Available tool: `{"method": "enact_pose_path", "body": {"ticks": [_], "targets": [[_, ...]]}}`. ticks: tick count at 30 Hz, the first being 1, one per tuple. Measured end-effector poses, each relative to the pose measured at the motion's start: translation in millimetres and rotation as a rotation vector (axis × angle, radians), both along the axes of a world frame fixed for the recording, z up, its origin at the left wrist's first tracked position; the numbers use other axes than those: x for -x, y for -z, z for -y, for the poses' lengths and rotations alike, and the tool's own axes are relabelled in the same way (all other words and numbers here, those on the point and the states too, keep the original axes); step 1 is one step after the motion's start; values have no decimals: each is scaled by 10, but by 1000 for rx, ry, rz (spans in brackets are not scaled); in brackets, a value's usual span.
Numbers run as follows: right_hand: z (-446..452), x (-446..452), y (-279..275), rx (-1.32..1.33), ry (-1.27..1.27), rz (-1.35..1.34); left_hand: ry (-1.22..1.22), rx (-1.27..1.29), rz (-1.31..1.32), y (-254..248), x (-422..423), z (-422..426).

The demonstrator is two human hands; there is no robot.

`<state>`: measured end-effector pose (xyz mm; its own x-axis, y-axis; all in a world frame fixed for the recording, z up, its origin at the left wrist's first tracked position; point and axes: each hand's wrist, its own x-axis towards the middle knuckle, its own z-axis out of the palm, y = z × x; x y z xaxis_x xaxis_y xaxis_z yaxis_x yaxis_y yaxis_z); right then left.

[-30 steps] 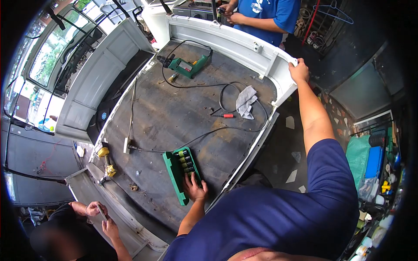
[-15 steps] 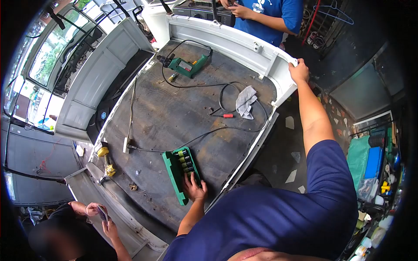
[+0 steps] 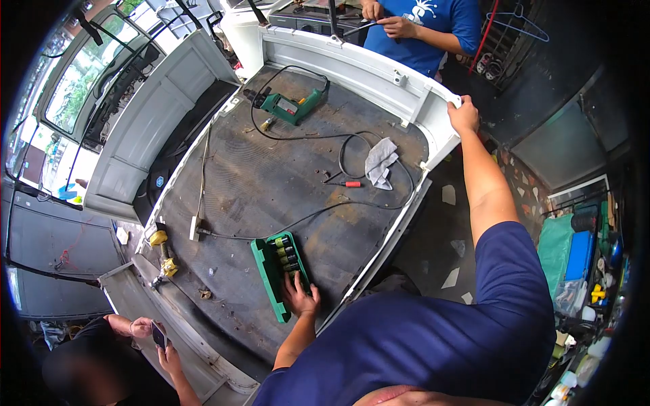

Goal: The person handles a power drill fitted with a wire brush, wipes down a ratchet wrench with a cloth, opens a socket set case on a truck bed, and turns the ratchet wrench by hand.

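Observation:
An open green case (image 3: pixel 269 279) lies on the dark truck bed floor (image 3: pixel 271 176), with several dark and green sockets in a row inside. My left hand (image 3: pixel 300 296) rests at the near end of that case, fingers apart and touching its contents. My right hand (image 3: pixel 464 115) is closed over the corner of the white side panel (image 3: pixel 440 128). Farther back on the bed are a green corded drill (image 3: pixel 292 107), a crumpled grey cloth (image 3: pixel 382 162) and a red-handled tool (image 3: pixel 352 184).
A yellow cordless tool (image 3: pixel 164 254) lies by the left edge, near a white socket strip (image 3: pixel 195 228). Black cable loops across the bed. A person in blue (image 3: pixel 426 34) stands beyond the panel; another (image 3: pixel 101 358) at lower left holds a phone.
The person in blue has shifted and now holds a thin rod-like item. The view has tilted slightly. My hands keep their places on the case and panel.

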<state>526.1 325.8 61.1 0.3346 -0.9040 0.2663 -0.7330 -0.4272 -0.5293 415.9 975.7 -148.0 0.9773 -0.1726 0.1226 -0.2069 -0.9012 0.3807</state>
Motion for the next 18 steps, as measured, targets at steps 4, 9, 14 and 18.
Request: {"method": "enact_pose_path", "body": {"ticks": [4, 9, 14, 18], "targets": [[12, 3, 10, 14, -1, -14, -2, 14, 6, 10, 8, 5], [39, -5, 33, 8, -10, -4, -13, -12, 1, 26, 8, 4], [-26, 1, -25, 8, -5, -32, 0, -9, 14, 11, 7, -1], [7, 6, 9, 22, -11, -21, 11, 1, 28, -2, 8, -3]]}}
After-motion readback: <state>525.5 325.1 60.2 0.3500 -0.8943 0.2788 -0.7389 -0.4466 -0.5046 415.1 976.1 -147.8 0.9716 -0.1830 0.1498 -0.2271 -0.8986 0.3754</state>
